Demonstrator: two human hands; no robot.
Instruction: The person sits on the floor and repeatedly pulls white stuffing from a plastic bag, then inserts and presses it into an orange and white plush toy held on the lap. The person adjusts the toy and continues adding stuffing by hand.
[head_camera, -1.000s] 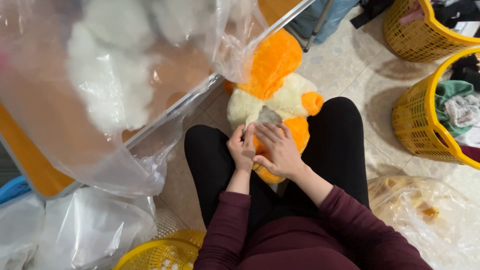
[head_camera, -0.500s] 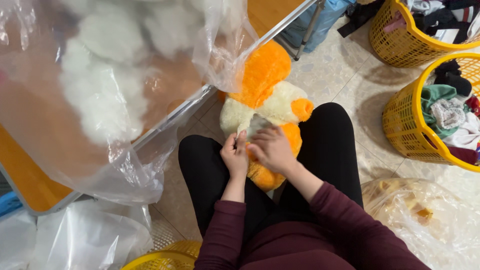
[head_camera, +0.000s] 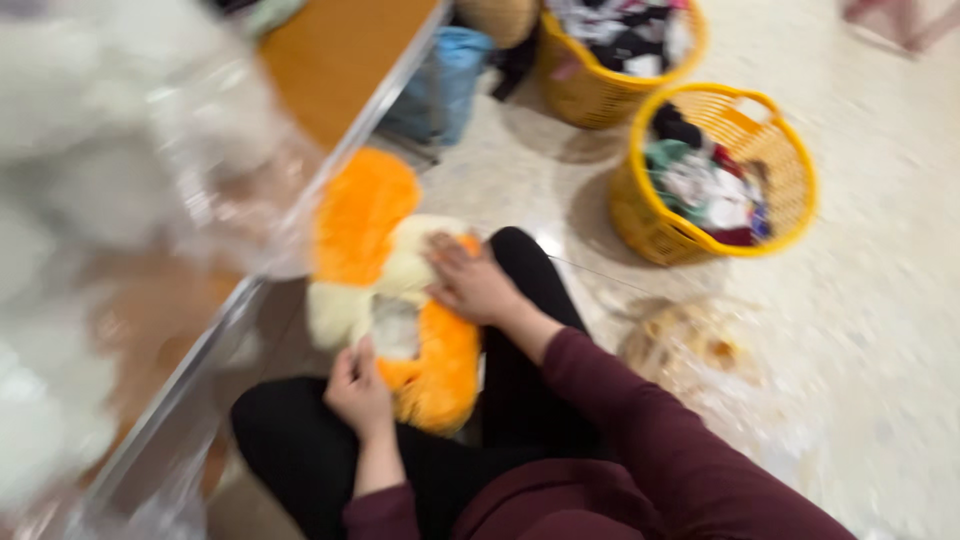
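Pale speckled floor (head_camera: 880, 330) spreads under me, and the whole view is smeared with blur, so fine detail is lost; at the far left a big clear plastic bag (head_camera: 150, 180) full of white stuffing (head_camera: 60, 130) hangs close to my head, and beside it runs an orange desk (head_camera: 330, 60) with a metal edge; my left hand (head_camera: 358, 392) sits low over my black-trousered knee, its grip pinched shut on the lower edge of the plush toy (head_camera: 400, 290), fingers curled at the white gap in the fabric, though I cannot tell whether anything small lies between them; the toy itself, orange and cream, lies on the floor between my knees and the desk edge, partly on my lap; my right hand (head_camera: 470, 280) rests on top of the toy, palm down, fingers loosely spread and pressing the cream part, grasping nothing that I can see; my maroon sleeve (head_camera: 640, 420) runs back toward me; a thin thread (head_camera: 600, 275) seems to stretch from near that hand toward the right; a crumpled clear bag (head_camera: 690, 350) lies on the floor just beside my right leg; further right stands a yellow basket (head_camera: 640, 215) of mixed clothes, and a second yellow basket (head_camera: 580, 95) stands behind it.
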